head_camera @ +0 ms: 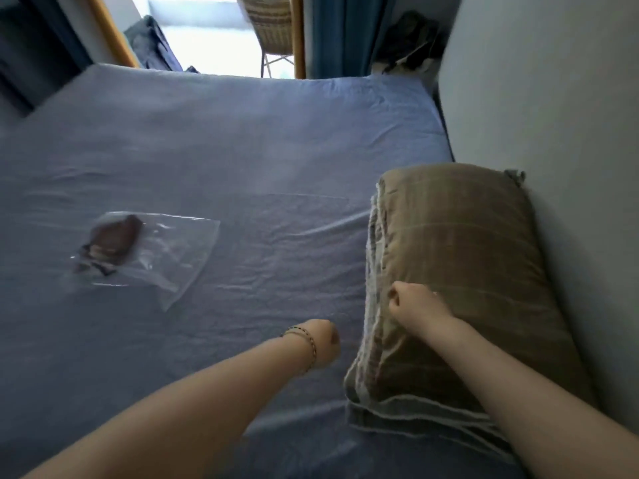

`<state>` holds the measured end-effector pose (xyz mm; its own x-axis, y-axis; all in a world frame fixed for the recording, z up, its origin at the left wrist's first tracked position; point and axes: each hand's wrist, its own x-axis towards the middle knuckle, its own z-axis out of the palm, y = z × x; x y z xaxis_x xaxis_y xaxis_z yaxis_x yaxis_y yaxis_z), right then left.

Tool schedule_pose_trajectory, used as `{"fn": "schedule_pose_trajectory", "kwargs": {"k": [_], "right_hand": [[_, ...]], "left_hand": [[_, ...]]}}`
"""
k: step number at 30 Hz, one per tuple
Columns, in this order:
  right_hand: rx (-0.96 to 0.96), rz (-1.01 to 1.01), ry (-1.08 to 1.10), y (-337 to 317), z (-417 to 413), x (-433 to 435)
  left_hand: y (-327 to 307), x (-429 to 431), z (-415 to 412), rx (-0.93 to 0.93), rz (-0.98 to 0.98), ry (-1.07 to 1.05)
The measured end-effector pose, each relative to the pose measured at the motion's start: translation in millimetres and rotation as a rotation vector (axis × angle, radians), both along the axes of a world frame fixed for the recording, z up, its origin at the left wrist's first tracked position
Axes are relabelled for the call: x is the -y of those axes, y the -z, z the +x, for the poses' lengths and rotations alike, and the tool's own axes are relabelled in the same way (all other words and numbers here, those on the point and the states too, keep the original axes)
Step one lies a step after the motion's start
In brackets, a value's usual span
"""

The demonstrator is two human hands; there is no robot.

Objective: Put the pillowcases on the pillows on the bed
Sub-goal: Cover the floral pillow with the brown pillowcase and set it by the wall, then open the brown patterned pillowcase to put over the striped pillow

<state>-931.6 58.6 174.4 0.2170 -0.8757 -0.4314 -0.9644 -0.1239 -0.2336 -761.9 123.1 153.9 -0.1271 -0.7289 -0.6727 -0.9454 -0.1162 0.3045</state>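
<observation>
Looking down along both bare forearms; the frame is slightly blurred. The left hand (323,344), with a bracelet (307,344) at the wrist, sits low over the bed (242,150) just left of the pillow (460,250). Its fingers are folded under and out of sight, so I cannot tell whether they hold anything. The right hand (415,302) rests on the pillow near its left edge, fingers curled tight; whether they pinch cloth I cannot tell. The pillow lies along the bed's right side against a grey panel (553,115), inside a brown striped pillowcase (380,406), whose loose hem bunches at the near end. The right forearm covers the near right corner. A clear plastic bag (179,257) lies flat on the sheet, well apart to the left, holding a dark brown lump (114,238) too blurred to identify.
</observation>
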Motion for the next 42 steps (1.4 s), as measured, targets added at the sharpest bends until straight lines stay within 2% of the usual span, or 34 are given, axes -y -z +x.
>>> {"fn": "schedule_pose_trajectory", "kwargs": {"k": [3, 7, 11, 14, 19, 22, 28, 31, 34, 38, 42], "right_hand": [[0.059, 0.096, -0.176, 2, 111, -29], [0.097, 0.160, -0.373, 3, 260, -85], [0.107, 0.171, -0.457, 9, 389, -139], [0.069, 0.174, -0.471, 13, 455, -164], [0.023, 0.190, -0.390, 31, 516, -173], [0.006, 0.207, -0.342, 60, 553, -166], [-0.074, 0.194, -0.340, 134, 634, -114], [-0.164, 0.203, -0.332, 166, 684, -78], [-0.236, 0.194, -0.346, 205, 736, -44], [-0.341, 0.256, -0.363, 248, 791, -6], [-0.351, 0.310, -0.335, 293, 817, 27]], "left_hand": [[0, -32, 100, 0.057, -0.079, -0.170], [5, -103, 243, 0.102, -0.085, -0.402], [7, -182, 372, 0.120, -0.071, -0.592], [6, -224, 447, 0.117, -0.064, -0.692], [4, -245, 526, 0.071, -0.085, -0.739], [15, -237, 567, 0.054, -0.086, -0.689], [62, -194, 648, 0.067, -0.028, -0.525], [92, -174, 689, 0.045, 0.026, -0.511], [126, -160, 733, 0.007, 0.046, -0.582], [173, -165, 777, -0.036, 0.080, -0.785], [217, -161, 819, -0.049, 0.153, -0.755]]}}
